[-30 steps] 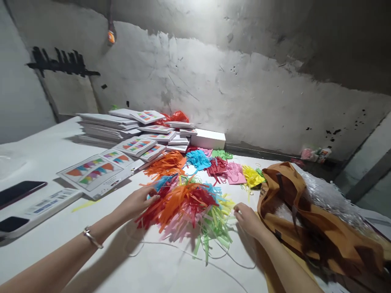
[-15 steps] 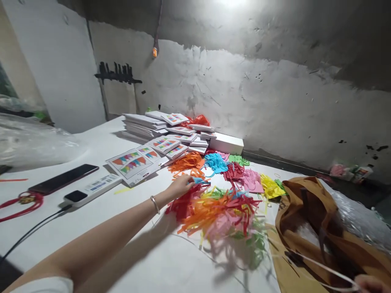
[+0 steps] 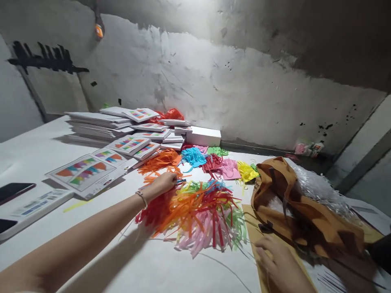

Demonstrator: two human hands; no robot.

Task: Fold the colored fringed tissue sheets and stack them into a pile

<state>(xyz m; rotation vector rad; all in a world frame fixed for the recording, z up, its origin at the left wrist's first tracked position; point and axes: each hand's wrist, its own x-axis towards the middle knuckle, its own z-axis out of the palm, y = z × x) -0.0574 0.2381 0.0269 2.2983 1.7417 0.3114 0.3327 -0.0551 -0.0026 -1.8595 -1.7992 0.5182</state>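
Note:
My left hand (image 3: 165, 183) is closed at the top left end of a bunch of fringed tissue-paper tassels (image 3: 198, 211) in red, orange, pink, green and blue. The bunch spreads rightward over the white table, its strips toward me. A small dark bit shows at my fingertips. My right hand (image 3: 279, 260) is low at the right over brown paper, slightly blurred, thumb apart from the fingers and nothing visible in it. Behind the bunch lie separate fringed pieces: orange (image 3: 161, 160), blue (image 3: 194, 157), dark red (image 3: 213, 163), pink (image 3: 229, 169) and yellow (image 3: 247, 171).
Printed cards (image 3: 88, 169) and stacks of white packets (image 3: 94, 124) stand at the back left, beside a white box (image 3: 203, 136). A phone (image 3: 15, 191) and a power strip (image 3: 39, 209) lie at the left. A brown bag (image 3: 275, 179) with clear plastic stands at the right.
The view has turned right. My right hand has come in from the lower right corner, and the white string it held no longer shows in it. The tassel bunch has settled on the table.

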